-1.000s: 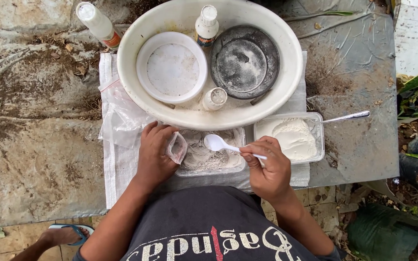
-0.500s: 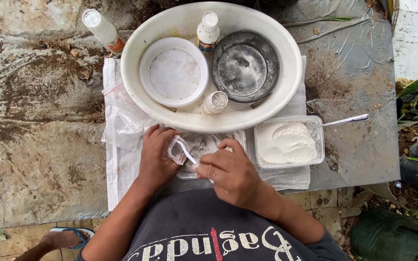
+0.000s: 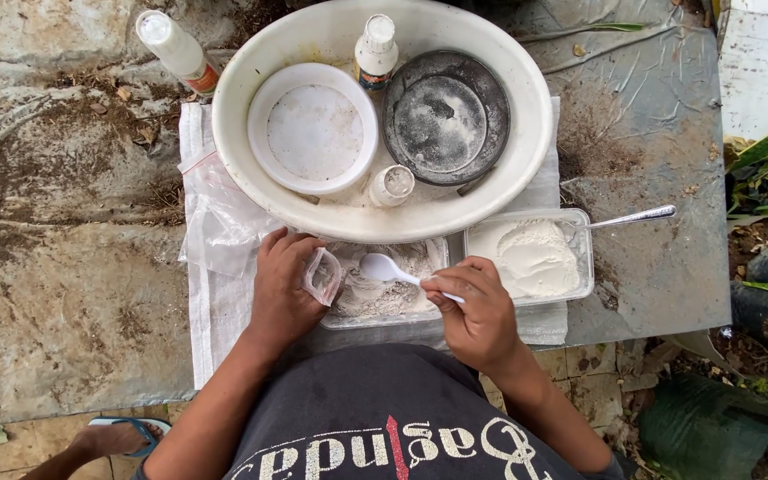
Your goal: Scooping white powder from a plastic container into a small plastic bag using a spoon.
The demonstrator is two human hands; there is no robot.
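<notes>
Holding a small clear bag pinched open, the left hand kept its mouth facing three o'clock toward the white spoon. The right hand, fingers closed on the handle, held the bowl over the powder tray, ready for filling.

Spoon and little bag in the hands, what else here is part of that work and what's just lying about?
In use:
left hand holding the small clear bag
right hand holding the white spoon
tray of grey-white powder

Lying about:
tray of white powder with a metal spoon
big basin with a white bowl, dark pan, bottle
bottle on the table
</notes>
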